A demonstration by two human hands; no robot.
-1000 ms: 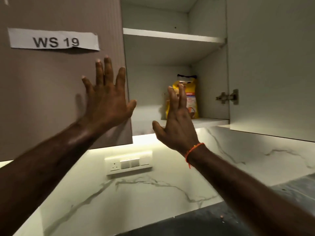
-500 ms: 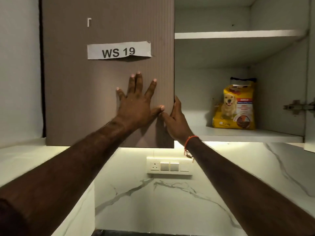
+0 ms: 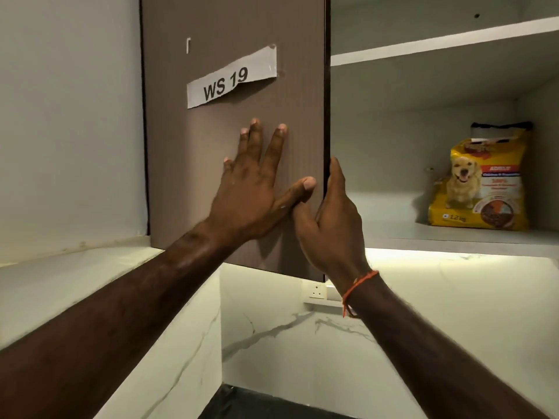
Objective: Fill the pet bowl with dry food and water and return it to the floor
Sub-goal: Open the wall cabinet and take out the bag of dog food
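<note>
Head view: left hand (image 3: 257,195) lies flat on the brown ribbed cabinet door (image 3: 233,146), fingers spread, grip apart, below the white paper label reading WS 19 (image 3: 231,77). Right hand (image 3: 329,225) has its grip clamped on that door's edge. At 3 o'clock, the yellow dog-food bag (image 3: 481,182) stands upright on the pale lower shelf (image 3: 453,237), well apart from both hands.

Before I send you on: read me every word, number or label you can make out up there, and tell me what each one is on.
"WS 19": paper label taped to the brown cabinet door.
"ADULT": red band on the yellow dog food bag on the lower cabinet shelf.
"1.2 kg": bottom left of the bag's front.
Brand name at the bag's top and the lines under "ADULT": too blurred to read.
Wall socket: no readable text.
</note>
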